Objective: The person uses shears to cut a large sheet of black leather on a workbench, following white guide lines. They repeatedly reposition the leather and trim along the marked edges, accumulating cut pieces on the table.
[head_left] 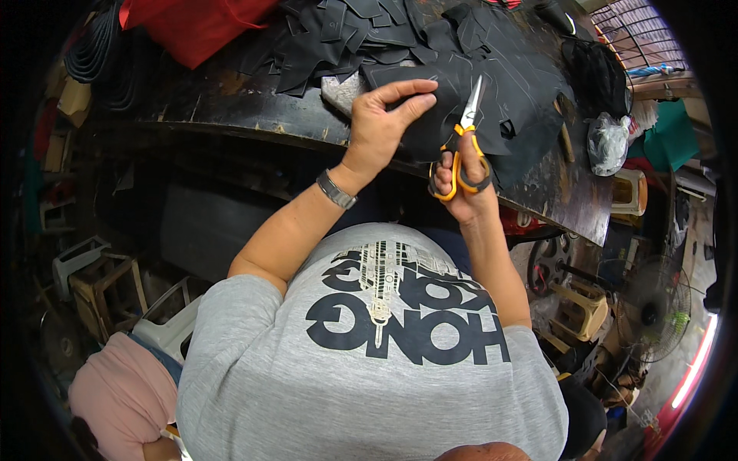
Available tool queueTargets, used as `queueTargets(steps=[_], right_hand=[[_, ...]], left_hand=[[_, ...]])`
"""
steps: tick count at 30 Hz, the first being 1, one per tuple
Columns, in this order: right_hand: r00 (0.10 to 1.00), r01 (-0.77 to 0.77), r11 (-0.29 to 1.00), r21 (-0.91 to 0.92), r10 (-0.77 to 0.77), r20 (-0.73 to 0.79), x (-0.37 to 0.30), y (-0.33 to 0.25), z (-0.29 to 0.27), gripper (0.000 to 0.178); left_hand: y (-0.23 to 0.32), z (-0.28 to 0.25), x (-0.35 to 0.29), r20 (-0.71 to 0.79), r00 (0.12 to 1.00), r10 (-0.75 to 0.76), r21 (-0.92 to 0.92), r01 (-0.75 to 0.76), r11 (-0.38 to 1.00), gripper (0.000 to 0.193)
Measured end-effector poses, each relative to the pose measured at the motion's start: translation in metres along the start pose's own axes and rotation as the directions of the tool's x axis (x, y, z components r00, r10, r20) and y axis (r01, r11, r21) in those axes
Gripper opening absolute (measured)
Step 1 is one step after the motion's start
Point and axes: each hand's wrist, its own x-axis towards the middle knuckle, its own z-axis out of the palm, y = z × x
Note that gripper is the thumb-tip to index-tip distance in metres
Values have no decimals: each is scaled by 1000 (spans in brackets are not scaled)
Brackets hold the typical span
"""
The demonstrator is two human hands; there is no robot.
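My right hand (467, 175) grips a pair of scissors (463, 137) with yellow and black handles. Their blades point away from me, nearly together, over a large black sheet (530, 92) marked with thin pale outlines. To the left, my left hand (383, 123) has its thumb and forefinger drawn close together at the sheet's near left part. Whatever lies between those fingertips is too small or dark to make out. A grey, rough-looking block (344, 94) shows just left of this hand. Many cut black pieces (346, 34) are heaped farther back.
The dark worn table (254, 115) has a curved-looking front edge before me. A red bag or cloth (196, 31) lies at its far left, a clear plastic bag (608, 144) at its right. Stools (108, 288), a fan (653, 307) and another person's pink sleeve (127, 392) are lower down.
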Motion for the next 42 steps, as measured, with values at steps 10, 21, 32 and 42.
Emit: queueTargets(steps=[10,21,32,42], right_hand=[[975,-79,873,-482,167,144,-40,2,-9,52],[997,-14,811,-586,55,51,-34,14,-10,39],[999,19,913,-407,-6,33,-29,18,-10,56],[990,112,953,-280,-131,-50,-29,19,-21,51]], left_hand=[[15,-21,10,262,961,83,232,-146,962,68],[16,-18,14,438,798,414,538,-601,590,65],[-9,-2,8,663,641,385,566,-767,302,61],[-29,8,34,706,693,146,644,-714,274,67]])
